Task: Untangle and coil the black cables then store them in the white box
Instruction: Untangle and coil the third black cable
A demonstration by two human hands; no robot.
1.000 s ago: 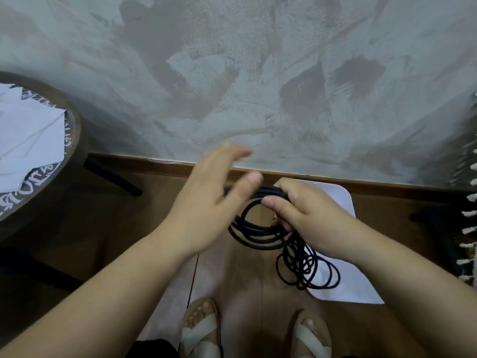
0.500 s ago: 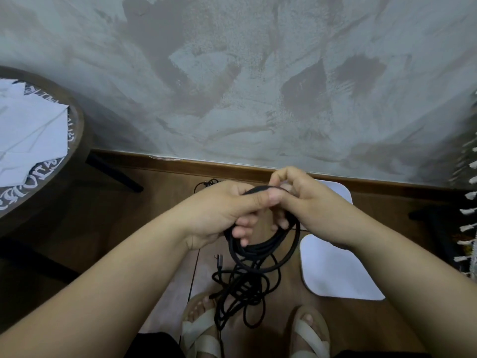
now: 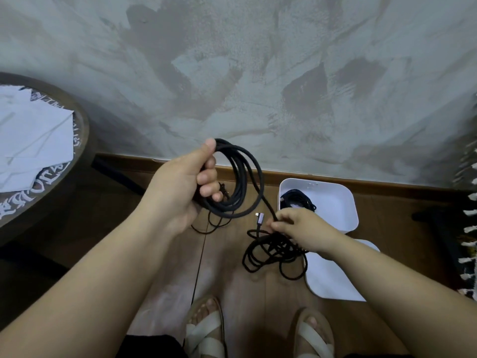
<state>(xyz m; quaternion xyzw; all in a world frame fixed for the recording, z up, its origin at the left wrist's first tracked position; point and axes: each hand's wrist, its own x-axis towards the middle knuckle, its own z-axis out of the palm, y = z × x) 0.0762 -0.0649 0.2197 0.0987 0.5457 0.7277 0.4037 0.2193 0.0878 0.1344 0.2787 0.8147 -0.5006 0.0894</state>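
Note:
My left hand (image 3: 185, 187) grips a coil of black cable (image 3: 240, 182), held up in front of the wall. One strand runs down from that coil to my right hand (image 3: 302, 228), which pinches it beside a grey angled plug (image 3: 260, 217). Below my right hand hangs a loose tangle of black cable (image 3: 271, 254). The white box (image 3: 335, 200) stands open on the floor by the skirting board, with another coiled black cable (image 3: 294, 198) inside. Its white lid (image 3: 333, 277) lies flat in front of it.
A round dark table (image 3: 82, 130) with white papers (image 3: 31, 135) stands at the left. A thin black cable (image 3: 206, 228) lies on the wooden floor under my left hand. My sandalled feet (image 3: 206, 332) are at the bottom. A fringed item (image 3: 468, 228) is at the right edge.
My hands, close together on the bundle before, have moved apart. The left hand lifted the coil up and left, while the right hand dropped to the right with the tangle.

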